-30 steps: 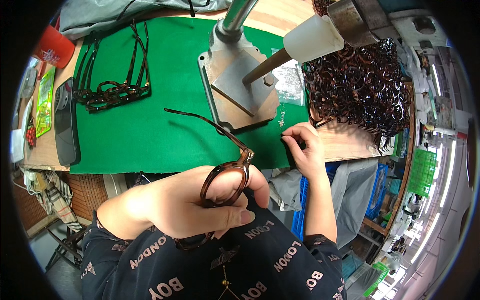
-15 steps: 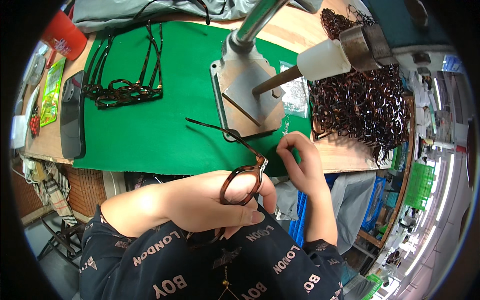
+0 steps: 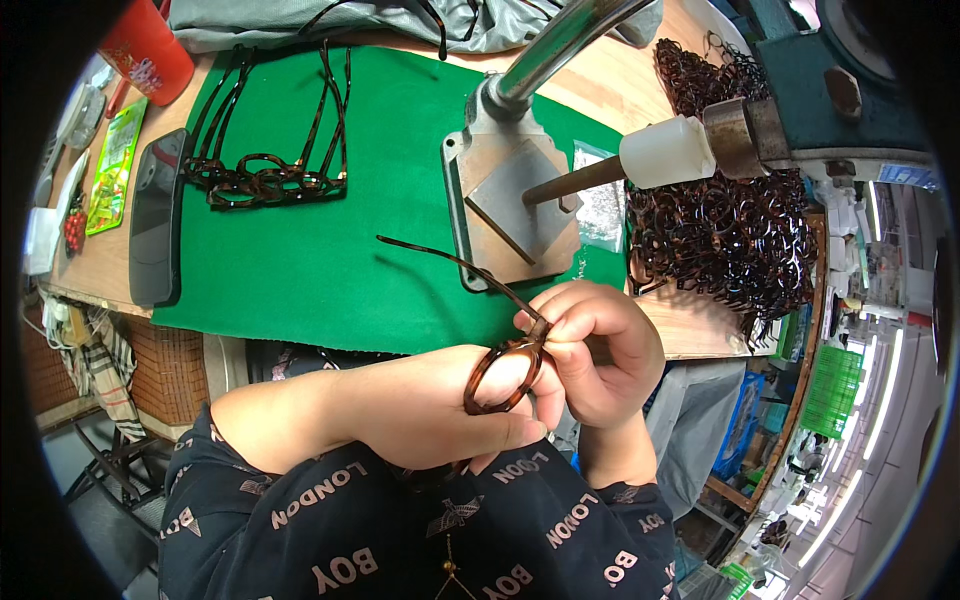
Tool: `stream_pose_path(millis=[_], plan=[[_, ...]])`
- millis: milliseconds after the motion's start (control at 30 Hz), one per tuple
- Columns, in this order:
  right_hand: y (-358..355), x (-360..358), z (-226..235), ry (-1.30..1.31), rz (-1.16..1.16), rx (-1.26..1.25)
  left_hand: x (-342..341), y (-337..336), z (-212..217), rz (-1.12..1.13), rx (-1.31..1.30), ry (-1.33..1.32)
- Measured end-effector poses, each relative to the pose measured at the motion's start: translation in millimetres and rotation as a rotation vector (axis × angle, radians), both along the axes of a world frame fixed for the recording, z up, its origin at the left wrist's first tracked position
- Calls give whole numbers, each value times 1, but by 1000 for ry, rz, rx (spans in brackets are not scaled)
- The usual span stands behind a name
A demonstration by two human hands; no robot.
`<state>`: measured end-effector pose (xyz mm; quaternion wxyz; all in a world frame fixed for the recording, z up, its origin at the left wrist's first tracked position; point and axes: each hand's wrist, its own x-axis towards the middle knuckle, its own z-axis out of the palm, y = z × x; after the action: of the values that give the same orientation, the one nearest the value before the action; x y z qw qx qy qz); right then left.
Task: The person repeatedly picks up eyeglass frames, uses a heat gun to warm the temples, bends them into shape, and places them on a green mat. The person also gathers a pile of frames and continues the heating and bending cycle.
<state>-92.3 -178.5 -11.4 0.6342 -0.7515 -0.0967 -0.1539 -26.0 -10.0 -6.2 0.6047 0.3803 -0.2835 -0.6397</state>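
A tortoiseshell eyeglass frame (image 3: 478, 385) is held in my left hand (image 3: 430, 410), with one round rim upright between thumb and fingers. One of its temples (image 3: 455, 258) sticks out over the green mat, away from me. My right hand (image 3: 612, 350) is closed in a pinch at the hinge corner, its fingertips touching the frame there. Whatever lies between its thumb and forefinger is too small or hidden to make out. The frame's other rim is mostly hidden behind my left hand.
Beyond my hands stands a bench press with a metal base (image 3: 465, 215) and a rod with a white collar (image 3: 668, 152). A bag of tiny silvery parts (image 3: 600, 205) lies beside it. Tortoiseshell frames are heaped (image 3: 725, 235) at right; several more (image 3: 265, 185) and a phone (image 3: 157, 220) are at left.
My right hand has moved left from beside the loose silvery bits to the frame's hinge. My left hand, with the eyeglass frame, has shifted slightly right.
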Motion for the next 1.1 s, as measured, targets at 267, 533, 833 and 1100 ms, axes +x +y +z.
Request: stream_pose_path(millis=[267, 533, 833, 1100], plan=[[0, -4, -1, 90, 41, 233, 0, 0, -6, -47, -70, -27], [-5, -5, 1, 128, 46, 170, 4, -2, 1, -94, 13, 16], [-6, -7, 0, 129, 17, 113, 2, -1, 3, -53, 21, 89], [-9, 0, 6, 455, 219, 756, -3, -5, 3, -2, -43, 54]])
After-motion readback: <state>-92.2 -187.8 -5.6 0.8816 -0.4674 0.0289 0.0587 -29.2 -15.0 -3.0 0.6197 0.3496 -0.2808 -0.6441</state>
